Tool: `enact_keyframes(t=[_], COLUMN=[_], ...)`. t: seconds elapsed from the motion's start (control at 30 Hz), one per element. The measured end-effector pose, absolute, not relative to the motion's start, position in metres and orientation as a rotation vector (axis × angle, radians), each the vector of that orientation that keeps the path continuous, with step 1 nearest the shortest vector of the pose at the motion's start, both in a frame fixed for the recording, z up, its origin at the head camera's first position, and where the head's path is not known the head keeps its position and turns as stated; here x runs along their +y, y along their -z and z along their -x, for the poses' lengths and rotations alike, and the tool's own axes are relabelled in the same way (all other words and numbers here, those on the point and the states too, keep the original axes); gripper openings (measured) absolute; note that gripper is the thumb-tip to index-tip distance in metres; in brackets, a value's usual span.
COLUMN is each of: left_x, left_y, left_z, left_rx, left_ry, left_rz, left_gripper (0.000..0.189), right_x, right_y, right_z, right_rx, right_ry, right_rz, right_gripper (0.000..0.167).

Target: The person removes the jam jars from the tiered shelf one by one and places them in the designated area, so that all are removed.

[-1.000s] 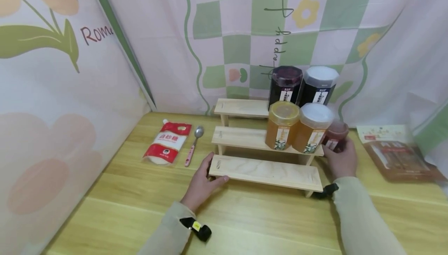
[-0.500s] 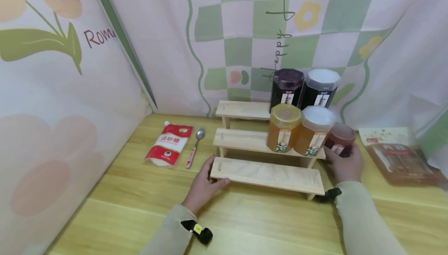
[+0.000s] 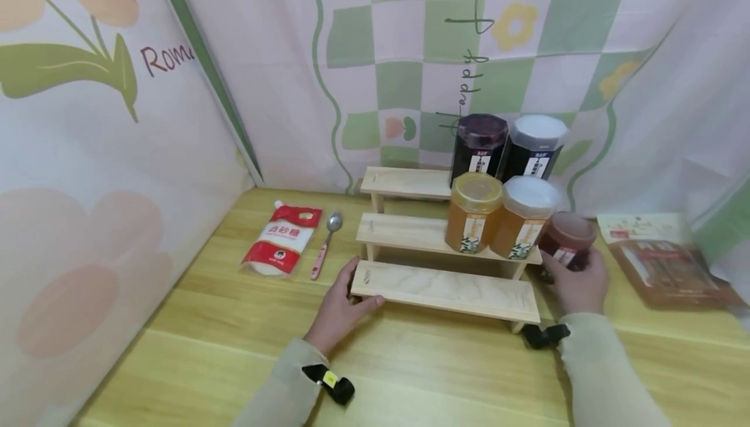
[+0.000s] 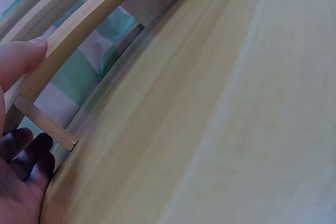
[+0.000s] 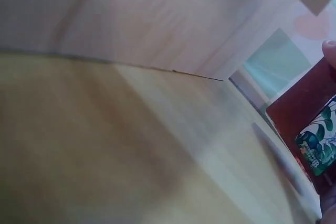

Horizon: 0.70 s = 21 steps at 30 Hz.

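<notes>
A three-tier wooden step stand (image 3: 445, 287) stands on the table. My left hand (image 3: 338, 310) grips the left end of its lowest step; in the left wrist view the thumb (image 4: 23, 59) lies on the step's edge and the fingers curl near its leg. To the right of the stand, my right hand (image 3: 581, 284) holds a dark red jar (image 3: 567, 235) with a translucent lid. Its leafy label (image 5: 320, 140) shows in the right wrist view. Two amber jars, one yellow-lidded (image 3: 476, 212) and one white-lidded (image 3: 524, 219), fill the middle step's right end.
Two dark jars, one purple-lidded (image 3: 480, 147) and one white-lidded (image 3: 536, 147), stand on the top step. Left of the stand lie a red-and-white sugar bag (image 3: 282, 239) and a spoon (image 3: 322, 248). A brown food packet (image 3: 668, 267) lies at the right. Patterned cloth (image 3: 398, 36) hangs behind.
My right hand has brought the dark red jar a little rightward and toward me, out from behind the white-lidded amber jar. My left hand keeps its place on the stand.
</notes>
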<state>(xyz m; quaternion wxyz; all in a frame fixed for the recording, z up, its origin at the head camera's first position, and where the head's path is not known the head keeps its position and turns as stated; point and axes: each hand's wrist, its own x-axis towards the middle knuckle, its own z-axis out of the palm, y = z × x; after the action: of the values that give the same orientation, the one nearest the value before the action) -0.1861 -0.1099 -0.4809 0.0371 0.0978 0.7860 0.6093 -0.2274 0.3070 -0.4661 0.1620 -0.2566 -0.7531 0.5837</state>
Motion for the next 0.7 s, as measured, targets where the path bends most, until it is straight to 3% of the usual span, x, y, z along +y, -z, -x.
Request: enact_keyframes(t=[0.7], left_x=[-0.109], left_y=[0.478], left_z=[0.184], left_rx=[2.413], left_ry=[-1.878], left_rz=[-0.298], left_gripper=[0.095], right_x=[0.297], right_y=[0.469], right_z=[0.203], right_rx=[-2.126], right_ry=[-1.67], right_rz=[0.711], right_gripper=[0.088])
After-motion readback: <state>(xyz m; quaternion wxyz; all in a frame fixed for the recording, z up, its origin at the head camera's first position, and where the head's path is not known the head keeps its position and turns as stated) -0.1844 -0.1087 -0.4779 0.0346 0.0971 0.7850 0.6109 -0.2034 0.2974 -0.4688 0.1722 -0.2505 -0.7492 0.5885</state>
